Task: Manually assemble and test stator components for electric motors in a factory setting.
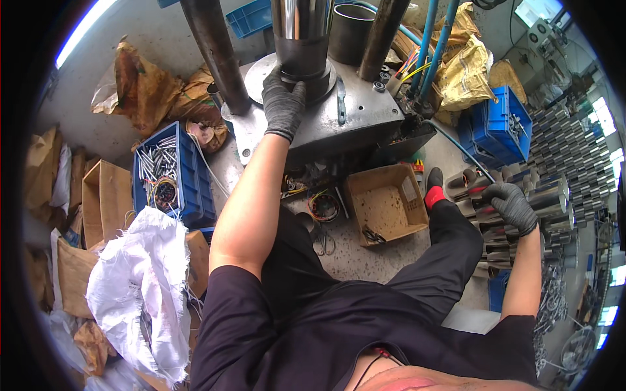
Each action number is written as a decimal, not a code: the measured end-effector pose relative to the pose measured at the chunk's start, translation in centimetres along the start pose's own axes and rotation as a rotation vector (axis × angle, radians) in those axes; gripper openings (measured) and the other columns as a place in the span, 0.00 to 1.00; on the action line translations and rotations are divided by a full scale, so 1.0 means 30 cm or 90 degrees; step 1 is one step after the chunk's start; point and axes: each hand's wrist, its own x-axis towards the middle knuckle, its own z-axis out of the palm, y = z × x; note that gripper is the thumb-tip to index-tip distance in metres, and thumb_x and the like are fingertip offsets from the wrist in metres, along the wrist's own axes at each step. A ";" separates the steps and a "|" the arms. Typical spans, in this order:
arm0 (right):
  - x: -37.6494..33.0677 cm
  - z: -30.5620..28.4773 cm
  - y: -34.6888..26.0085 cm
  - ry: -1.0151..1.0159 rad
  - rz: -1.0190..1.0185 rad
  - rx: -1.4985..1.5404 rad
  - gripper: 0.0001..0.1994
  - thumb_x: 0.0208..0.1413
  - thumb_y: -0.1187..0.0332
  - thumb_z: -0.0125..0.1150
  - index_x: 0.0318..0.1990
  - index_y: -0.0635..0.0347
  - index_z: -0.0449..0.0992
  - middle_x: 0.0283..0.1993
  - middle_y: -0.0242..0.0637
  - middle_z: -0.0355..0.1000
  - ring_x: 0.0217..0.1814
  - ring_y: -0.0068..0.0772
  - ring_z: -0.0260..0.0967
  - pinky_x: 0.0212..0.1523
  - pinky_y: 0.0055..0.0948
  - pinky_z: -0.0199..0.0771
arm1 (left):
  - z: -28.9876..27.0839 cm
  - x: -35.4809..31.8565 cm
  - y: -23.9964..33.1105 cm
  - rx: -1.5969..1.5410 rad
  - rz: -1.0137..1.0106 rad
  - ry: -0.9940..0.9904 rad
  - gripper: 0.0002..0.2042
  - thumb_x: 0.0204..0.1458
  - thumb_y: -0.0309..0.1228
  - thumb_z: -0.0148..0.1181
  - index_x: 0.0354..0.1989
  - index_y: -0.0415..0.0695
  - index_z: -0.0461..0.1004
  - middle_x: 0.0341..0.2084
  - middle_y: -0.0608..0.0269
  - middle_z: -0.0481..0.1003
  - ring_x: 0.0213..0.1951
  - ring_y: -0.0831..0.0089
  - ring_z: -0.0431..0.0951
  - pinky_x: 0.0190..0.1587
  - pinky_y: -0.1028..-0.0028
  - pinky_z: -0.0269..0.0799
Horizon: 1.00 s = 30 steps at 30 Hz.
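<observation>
My left hand (pixel 283 105), in a dark grey glove, reaches up to the press. Its fingers and thumb hold the lower side of a dark metal cylinder (pixel 304 60) that stands on a round plate (pixel 259 77). Directly above the cylinder is the shiny press ram (pixel 301 18). My right hand (pixel 512 207), gloved alike, is out to the right with its fingers closed round the end of a thin lever (pixel 464 152). The lever slopes down from the press's right side. The fingertips of my left hand are partly hidden.
Steel posts (pixel 215 55) flank the press table (pixel 355 107), where a knife-like tool (pixel 341 107) lies. A cardboard box (pixel 386 203) sits on the floor near my foot. Blue bins (pixel 199 189) stand left and right. Stacked metal tubes (pixel 554 195) are at the right.
</observation>
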 end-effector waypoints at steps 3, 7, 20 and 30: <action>0.043 -0.049 -0.031 -0.077 0.059 0.065 0.17 0.52 0.78 0.56 0.50 0.65 0.81 0.41 0.38 0.80 0.45 0.33 0.76 0.52 0.32 0.76 | -0.013 0.016 -0.044 -0.022 -0.006 -0.011 0.30 0.51 0.27 0.69 0.64 0.39 0.68 0.56 0.41 0.73 0.59 0.47 0.75 0.65 0.57 0.69; 0.067 -0.092 -0.001 0.003 -0.012 0.020 0.21 0.51 0.79 0.56 0.55 0.64 0.80 0.46 0.39 0.81 0.52 0.35 0.77 0.58 0.33 0.75 | 0.012 0.008 -0.042 0.002 0.010 0.013 0.30 0.50 0.26 0.69 0.64 0.39 0.69 0.56 0.41 0.73 0.58 0.47 0.76 0.65 0.57 0.70; 0.059 -0.088 -0.110 -0.179 0.130 -0.091 0.13 0.54 0.74 0.62 0.47 0.63 0.83 0.45 0.43 0.82 0.52 0.38 0.78 0.59 0.36 0.75 | 0.000 0.004 -0.017 0.012 -0.012 -0.007 0.31 0.50 0.26 0.70 0.64 0.39 0.69 0.57 0.41 0.73 0.59 0.48 0.75 0.65 0.57 0.70; 0.069 -0.096 -0.082 -0.150 0.170 0.065 0.15 0.54 0.77 0.61 0.50 0.67 0.81 0.46 0.39 0.82 0.49 0.31 0.78 0.54 0.32 0.77 | 0.003 0.015 -0.043 -0.012 -0.011 -0.005 0.31 0.50 0.27 0.69 0.65 0.39 0.69 0.56 0.41 0.73 0.58 0.48 0.76 0.65 0.58 0.70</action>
